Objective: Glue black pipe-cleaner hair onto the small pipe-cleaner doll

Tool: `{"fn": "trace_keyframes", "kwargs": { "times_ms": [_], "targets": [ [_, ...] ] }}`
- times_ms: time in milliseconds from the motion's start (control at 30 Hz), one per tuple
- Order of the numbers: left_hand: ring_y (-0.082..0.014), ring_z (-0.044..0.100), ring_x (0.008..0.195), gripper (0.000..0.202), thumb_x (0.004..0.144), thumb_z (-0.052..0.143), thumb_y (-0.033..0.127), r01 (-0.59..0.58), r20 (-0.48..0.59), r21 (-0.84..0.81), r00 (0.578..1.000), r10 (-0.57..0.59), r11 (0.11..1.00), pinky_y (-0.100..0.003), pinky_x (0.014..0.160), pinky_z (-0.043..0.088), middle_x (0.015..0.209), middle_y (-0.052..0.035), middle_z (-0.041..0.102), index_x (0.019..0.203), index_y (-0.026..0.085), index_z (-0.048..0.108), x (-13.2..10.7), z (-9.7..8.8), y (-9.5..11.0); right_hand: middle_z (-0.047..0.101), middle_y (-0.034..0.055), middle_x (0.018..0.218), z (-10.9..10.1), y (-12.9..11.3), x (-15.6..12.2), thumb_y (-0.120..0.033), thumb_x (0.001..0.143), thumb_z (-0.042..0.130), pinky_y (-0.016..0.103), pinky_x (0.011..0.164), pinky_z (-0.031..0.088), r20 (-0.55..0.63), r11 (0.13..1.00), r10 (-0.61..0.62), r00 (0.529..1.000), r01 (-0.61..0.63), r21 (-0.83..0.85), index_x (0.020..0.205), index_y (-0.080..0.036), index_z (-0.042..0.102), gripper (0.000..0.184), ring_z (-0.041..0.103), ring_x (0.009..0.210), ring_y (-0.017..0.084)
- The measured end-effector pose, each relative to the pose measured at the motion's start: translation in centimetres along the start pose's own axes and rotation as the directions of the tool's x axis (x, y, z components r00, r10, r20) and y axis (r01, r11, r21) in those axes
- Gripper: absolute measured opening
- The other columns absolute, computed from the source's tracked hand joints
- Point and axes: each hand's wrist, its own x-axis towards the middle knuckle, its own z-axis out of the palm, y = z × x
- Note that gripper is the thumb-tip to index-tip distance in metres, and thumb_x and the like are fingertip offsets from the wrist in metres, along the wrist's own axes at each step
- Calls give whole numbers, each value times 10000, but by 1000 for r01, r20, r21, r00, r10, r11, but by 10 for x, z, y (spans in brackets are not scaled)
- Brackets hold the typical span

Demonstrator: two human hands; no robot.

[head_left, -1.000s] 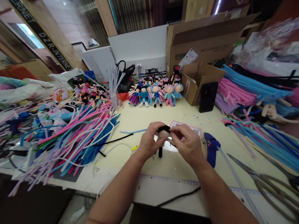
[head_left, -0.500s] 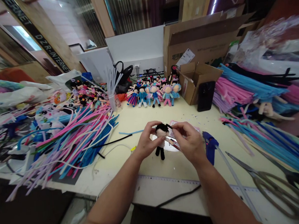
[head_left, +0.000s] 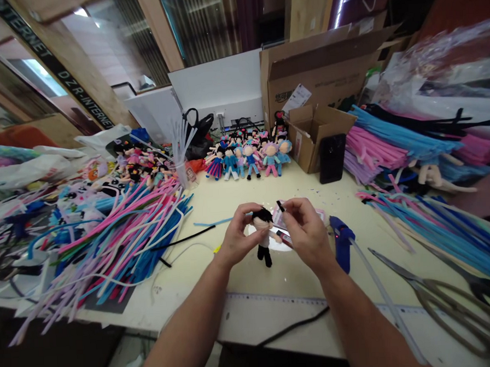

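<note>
My left hand (head_left: 240,236) is closed around the head of a small pipe-cleaner doll (head_left: 264,240), which has black hair, a pale face, a white top and black legs. The doll hangs upright above the table. Just to its right, my right hand (head_left: 307,229) pinches a short black piece of pipe cleaner (head_left: 280,206) that stands up from the fingertips, apart from the doll's hair. Beneath the hands lie a pink-edged card (head_left: 318,214) and a bright reflection on the tabletop. A blue glue gun (head_left: 342,243) rests beside my right hand.
Large scissors (head_left: 431,294) lie at the right. Heaps of coloured pipe cleaners flank both sides, with the left pile (head_left: 141,233) spreading widely. Finished dolls (head_left: 250,161) stand at the back beside an open cardboard box (head_left: 308,142) and a black phone (head_left: 332,158). A ruler (head_left: 276,300) runs along the front.
The black piece in my right hand has come away from the doll's hair and now points upward. The doll has tilted slightly in my left hand. The view has shifted a little.
</note>
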Motion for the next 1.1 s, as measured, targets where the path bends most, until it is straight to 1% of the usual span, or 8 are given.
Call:
{"fn": "trace_keyframes", "kwargs": {
  "times_ms": [67,167,267,367,500,733,933,1100],
  "targets": [
    [-203,556,1094,389,789,672,214,-31,-5,93,999,32,995,-322,859,497,1142,-75,550,1150,227,528,0,2,2,574,9,826,-1,-1,1,-174,885,463,300,709,446,5,998,-56,998,56,-20,1021,-218,588,190,562,763,159],
    [-189,585,1031,468,749,658,134,-38,-33,225,998,47,974,-325,841,495,1137,-64,571,1179,232,502,-1,5,2,584,32,872,-2,0,2,-151,883,447,318,771,440,25,991,-118,993,119,-67,888,-213,644,207,569,854,175],
    [-177,598,984,523,719,668,112,-21,-55,286,998,39,958,-326,836,492,1148,-61,582,1193,232,483,-2,6,0,582,36,893,0,5,4,-168,862,486,306,726,448,42,996,-64,997,67,-63,884,-207,659,179,570,820,167],
    [-180,596,994,524,721,675,131,-9,-63,300,998,29,954,-327,839,486,1152,-68,591,1195,228,474,-2,7,0,583,37,911,2,11,6,-256,843,565,306,719,456,70,1000,23,997,-22,-23,887,-205,667,122,577,811,168],
    [-177,595,991,519,722,692,162,2,-68,276,998,17,961,-320,837,476,1149,-63,603,1189,228,477,-2,8,1,582,33,876,5,18,7,-315,798,626,315,716,455,99,995,85,991,-89,35,830,-199,666,126,581,798,176],
    [-138,594,855,543,692,726,175,129,-59,136,991,-121,982,-278,755,483,1171,-68,604,1180,215,491,-3,8,3,629,27,818,6,28,9,-358,737,682,311,690,457,92,966,202,975,-214,147,796,-195,675,174,589,732,170],
    [-137,601,877,509,702,693,150,145,-34,57,989,-143,988,-268,755,495,1185,-77,595,1171,198,501,0,7,7,666,24,810,2,31,12,-370,710,709,320,720,482,55,950,235,970,-241,199,805,-199,687,197,612,750,176],
    [-156,612,926,502,692,712,174,231,-94,21,969,-228,973,-277,782,497,1090,-65,637,1155,187,519,1,7,7,685,36,841,3,30,12,-359,716,706,332,746,494,34,954,245,969,-247,171,839,-193,701,207,623,768,179]
  ]
}}
